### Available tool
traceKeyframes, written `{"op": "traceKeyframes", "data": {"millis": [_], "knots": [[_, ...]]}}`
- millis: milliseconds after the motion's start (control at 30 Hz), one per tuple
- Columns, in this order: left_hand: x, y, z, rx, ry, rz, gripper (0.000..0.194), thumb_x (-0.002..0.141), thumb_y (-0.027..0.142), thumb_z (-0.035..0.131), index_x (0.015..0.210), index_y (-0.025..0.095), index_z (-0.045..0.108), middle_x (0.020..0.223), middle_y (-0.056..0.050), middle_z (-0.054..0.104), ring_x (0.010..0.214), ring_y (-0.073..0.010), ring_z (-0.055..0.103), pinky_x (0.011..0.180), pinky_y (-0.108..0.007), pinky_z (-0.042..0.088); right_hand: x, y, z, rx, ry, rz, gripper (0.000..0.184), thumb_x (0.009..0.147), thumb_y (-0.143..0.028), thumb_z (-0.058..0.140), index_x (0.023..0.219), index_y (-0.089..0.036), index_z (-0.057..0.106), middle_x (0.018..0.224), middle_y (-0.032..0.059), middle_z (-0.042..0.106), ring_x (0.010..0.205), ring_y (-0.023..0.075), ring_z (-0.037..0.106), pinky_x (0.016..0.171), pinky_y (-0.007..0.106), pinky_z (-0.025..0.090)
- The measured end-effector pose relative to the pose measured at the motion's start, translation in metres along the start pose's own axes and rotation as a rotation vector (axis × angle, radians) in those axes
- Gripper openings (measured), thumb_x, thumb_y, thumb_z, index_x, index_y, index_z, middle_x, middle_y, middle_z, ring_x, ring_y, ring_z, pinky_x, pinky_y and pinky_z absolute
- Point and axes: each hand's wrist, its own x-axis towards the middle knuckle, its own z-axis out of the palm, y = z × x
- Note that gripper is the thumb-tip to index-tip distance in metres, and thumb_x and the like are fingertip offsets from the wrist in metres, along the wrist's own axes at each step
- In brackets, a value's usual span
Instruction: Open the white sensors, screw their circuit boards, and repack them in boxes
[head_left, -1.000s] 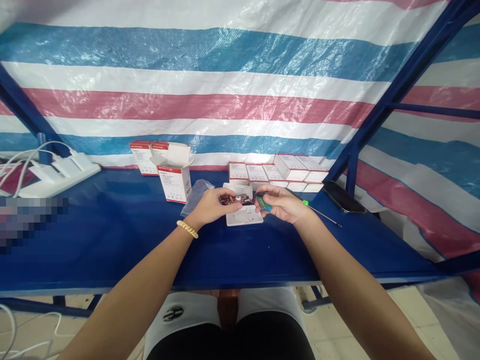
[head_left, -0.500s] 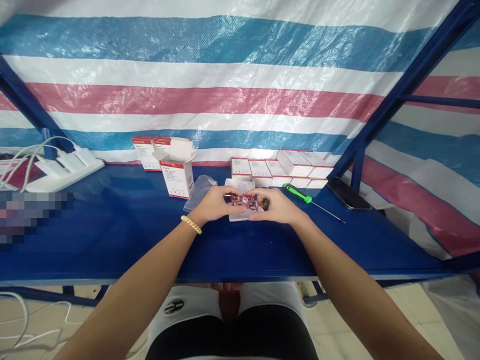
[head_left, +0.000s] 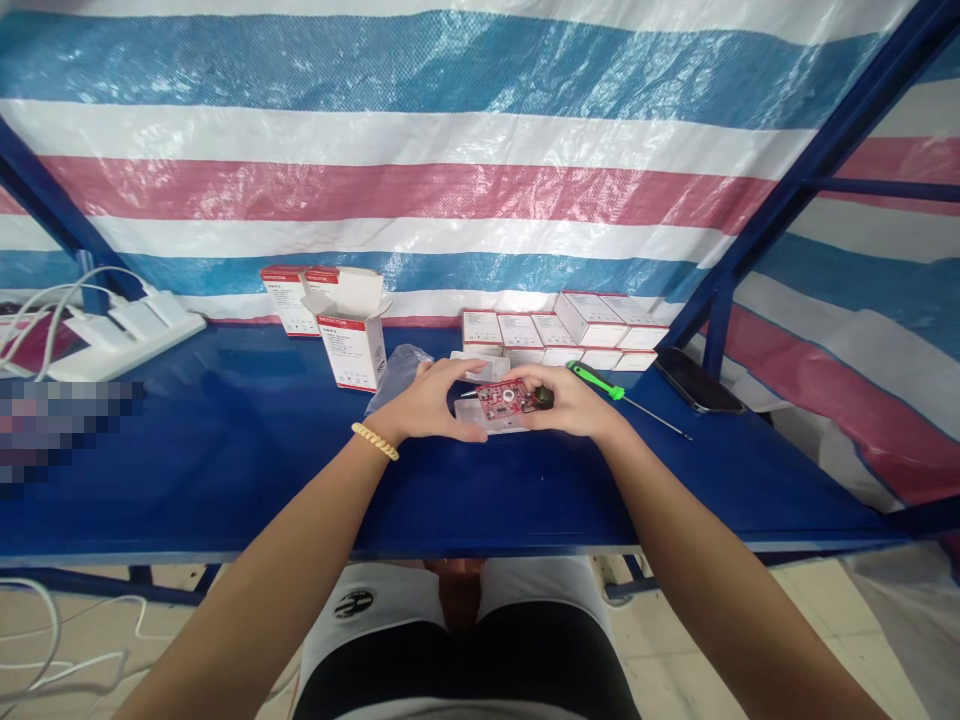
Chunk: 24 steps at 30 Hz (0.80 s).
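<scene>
A small red circuit board (head_left: 505, 400) lies on a white plastic housing (head_left: 491, 418) at the middle of the blue table (head_left: 225, 450). My left hand (head_left: 431, 400) curls around the housing's left side, thumb under its front edge. My right hand (head_left: 574, 400) pinches the board's right end, where a small dark part (head_left: 543, 397) sits. Both hands are closed on the board and housing together. A clear plastic bag (head_left: 397, 372) lies just behind my left hand.
An open red-and-white box (head_left: 349, 335) stands left of the hands, with another behind it. Several small white boxes (head_left: 577, 330) line the back. A green-handled screwdriver (head_left: 607, 390) and a dark phone (head_left: 694, 380) lie to the right. A white power strip (head_left: 120, 335) with cables sits far left.
My right hand brought a small green and black part to the red board's right end. The board went from held up in my left hand to seated on the white housing.
</scene>
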Motion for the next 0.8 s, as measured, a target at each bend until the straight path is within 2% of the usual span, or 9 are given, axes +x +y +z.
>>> {"op": "traceKeyframes", "data": {"millis": [67,167,267,533,800], "knots": [[-0.001,-0.007,-0.004,0.131,-0.09,-0.021,0.097,0.053,0.06,0.081,0.136,0.021,0.05,0.13,-0.012,0.057,0.125,-0.0369,0.045,0.109,-0.056,0.025,-0.001,0.002,-0.005,-0.043,-0.024,0.032,0.051,0.065,-0.032,0.077,0.113,-0.018,0.062,0.068,-0.0055,0.052,0.06,0.0098,0.045,0.058,0.024,0.033],[-0.002,-0.014,-0.007,0.229,-0.212,-0.064,0.091,0.052,0.067,0.078,0.128,0.021,0.057,0.12,-0.01,0.059,0.123,-0.038,0.043,0.106,-0.054,0.026,-0.001,0.001,-0.007,-0.118,-0.063,0.087,0.05,0.063,-0.028,0.078,0.11,-0.019,0.063,0.066,-0.0069,0.05,0.059,0.0094,0.044,0.057,0.023,0.032],[-0.002,-0.016,-0.007,0.253,-0.268,-0.094,0.081,0.054,0.07,0.074,0.118,0.022,0.062,0.116,-0.008,0.06,0.12,-0.0364,0.043,0.103,-0.05,0.026,0.0,-0.002,-0.004,-0.157,-0.081,0.118,0.05,0.063,-0.029,0.079,0.109,-0.018,0.063,0.064,-0.0075,0.048,0.057,0.0094,0.044,0.056,0.024,0.033],[0.0,-0.012,-0.002,0.228,-0.27,-0.069,0.066,0.061,0.065,0.073,0.11,0.021,0.064,0.11,-0.006,0.06,0.115,-0.0318,0.046,0.099,-0.044,0.027,0.004,-0.002,0.004,-0.247,-0.065,0.088,0.048,0.062,-0.035,0.081,0.105,-0.018,0.067,0.066,-0.0057,0.052,0.059,0.0098,0.046,0.058,0.024,0.034],[0.001,-0.009,0.0,0.234,-0.235,-0.044,0.064,0.061,0.064,0.074,0.107,0.021,0.065,0.107,-0.006,0.06,0.113,-0.0317,0.048,0.101,-0.046,0.027,0.003,-0.002,0.005,-0.267,-0.067,0.072,0.045,0.064,-0.036,0.079,0.104,-0.018,0.069,0.068,-0.004,0.056,0.061,0.0108,0.048,0.059,0.024,0.035]]}}
